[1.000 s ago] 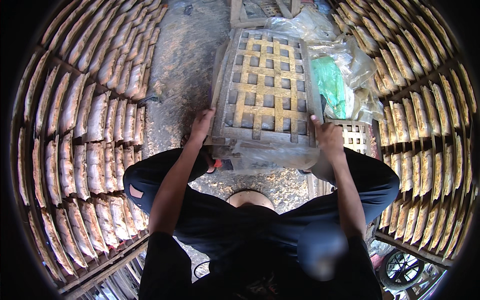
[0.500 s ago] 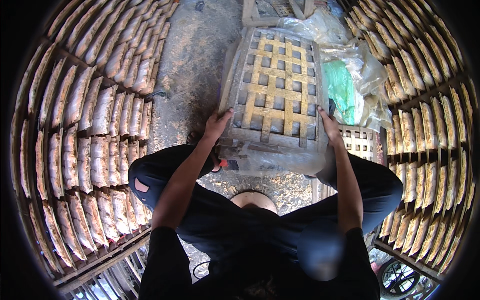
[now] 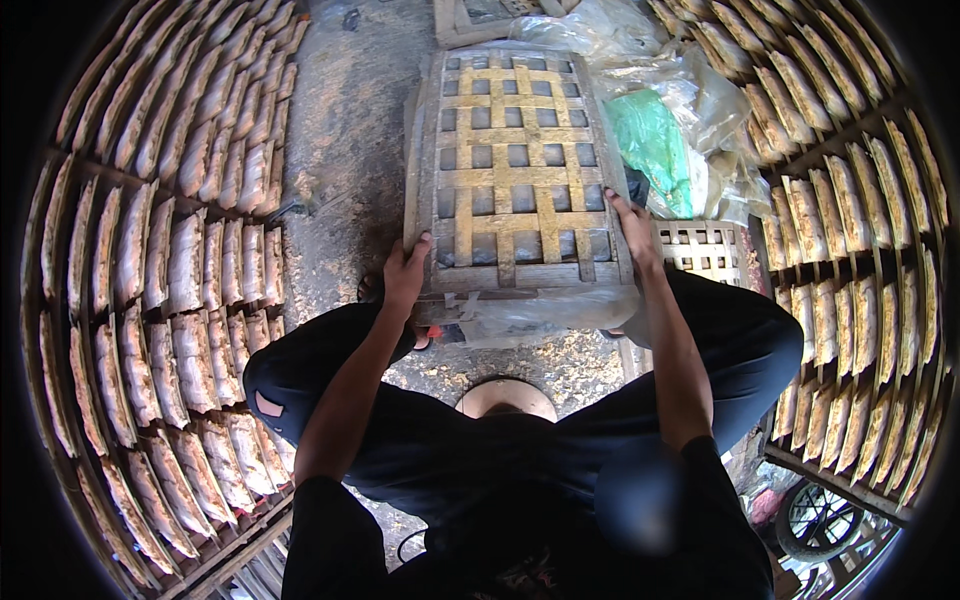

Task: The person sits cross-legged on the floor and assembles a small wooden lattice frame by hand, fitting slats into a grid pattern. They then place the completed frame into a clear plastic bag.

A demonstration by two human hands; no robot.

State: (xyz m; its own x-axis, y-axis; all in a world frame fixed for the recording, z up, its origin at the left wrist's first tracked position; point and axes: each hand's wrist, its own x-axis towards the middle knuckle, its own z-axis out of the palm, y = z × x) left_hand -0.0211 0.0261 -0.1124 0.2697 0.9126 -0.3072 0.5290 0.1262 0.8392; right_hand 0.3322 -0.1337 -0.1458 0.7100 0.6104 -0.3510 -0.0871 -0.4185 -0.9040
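Observation:
My left hand [image 3: 406, 272] grips the near left side of a wooden lattice frame [image 3: 517, 177], its thumb over the edge. On the opposite side, somewhat farther up, my right hand [image 3: 635, 230] clasps the right rail. Flat, yellowish strips cross each other inside the grey wooden border. The frame seems to lie on others of similar size, with clear plastic sheeting [image 3: 540, 310] hanging out below the near edge. The fingers beneath the rails are hidden on both sides.
Racks of pale, rough-edged slabs [image 3: 185, 262] rise at left and right [image 3: 840, 215]. Crumpled plastic with a green sheet [image 3: 652, 150] lies right of the frame. A smaller white lattice panel [image 3: 705, 250] sits beside my right knee; a black spoked wheel [image 3: 818, 520] shows lower right.
The lattice frame, tilted to the right before, now stands straighter and farther left in the picture. Both hands keep their hold on its sides. The whole view has shifted slightly.

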